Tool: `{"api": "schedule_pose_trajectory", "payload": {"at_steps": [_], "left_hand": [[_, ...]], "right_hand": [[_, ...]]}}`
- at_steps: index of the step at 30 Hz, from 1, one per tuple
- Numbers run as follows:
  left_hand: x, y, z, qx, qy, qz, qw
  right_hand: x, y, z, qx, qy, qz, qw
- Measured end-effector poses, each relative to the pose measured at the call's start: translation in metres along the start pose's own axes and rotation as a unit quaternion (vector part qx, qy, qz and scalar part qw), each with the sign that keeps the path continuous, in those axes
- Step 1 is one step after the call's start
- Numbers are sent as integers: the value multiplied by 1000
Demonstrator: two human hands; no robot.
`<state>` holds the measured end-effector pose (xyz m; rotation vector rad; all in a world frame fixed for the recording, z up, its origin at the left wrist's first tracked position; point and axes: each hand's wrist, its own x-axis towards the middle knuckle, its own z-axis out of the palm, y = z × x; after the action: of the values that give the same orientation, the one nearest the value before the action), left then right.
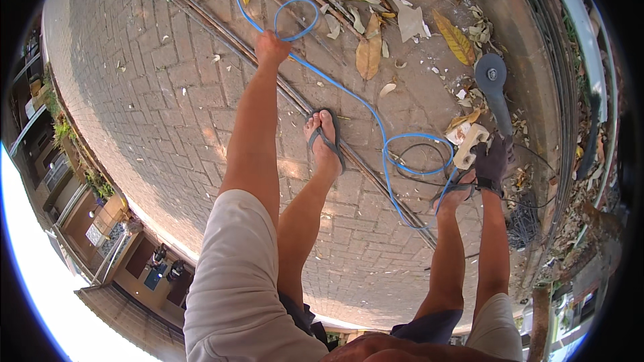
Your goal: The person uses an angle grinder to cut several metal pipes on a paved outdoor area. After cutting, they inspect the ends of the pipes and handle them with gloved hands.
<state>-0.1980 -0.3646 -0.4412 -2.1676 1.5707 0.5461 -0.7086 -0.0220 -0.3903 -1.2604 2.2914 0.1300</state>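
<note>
My bare left hand (272, 48) is closed around a blue cable (333, 82), which makes a small loop beside it and runs on toward my right foot. My right hand (493, 163), in a dark glove, is low by that foot, its fingers closed against a cream extension socket (471, 147). Another blue loop lies next to the socket, and the cable leads up to it. Just beyond the glove is an angle grinder (493, 84) with a grey disc facing up; its rear end meets the glove, and whether the hand also grips it is hidden.
Long thin metal rods (288, 90) cross the brick paving (201, 94) under my sandalled left foot (326, 141). Dry leaves (368, 50) and white chips litter the far right. A dark wire bundle (523, 224) lies by the right-hand kerb, with black cable near it.
</note>
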Motion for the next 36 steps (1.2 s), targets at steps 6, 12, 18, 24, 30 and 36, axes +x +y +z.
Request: {"api": "schedule_pose_trajectory", "payload": {"at_steps": [6,12,18,24,30,36], "left_hand": [[-93,5,-83,-309,65,90,945],[-267,68,-209,-589,-228,173,756],[-279,82,-282,-842,-240,-41,481],[-233,163,-387,-872,-170,61,455],[-289,320,-414,-626,-216,318,679],[-399,275,-278,-428,-146,355,818]], "right_hand": [[-34,-175,-40,186,18,-139,973],[-42,-345,-121,508,-182,-283,793],[-112,-300,-249,614,-244,-122,740],[-135,-168,-319,593,-90,-36,799],[-65,-59,-344,538,129,-101,827],[13,10,-330,470,25,-2,882]]}}
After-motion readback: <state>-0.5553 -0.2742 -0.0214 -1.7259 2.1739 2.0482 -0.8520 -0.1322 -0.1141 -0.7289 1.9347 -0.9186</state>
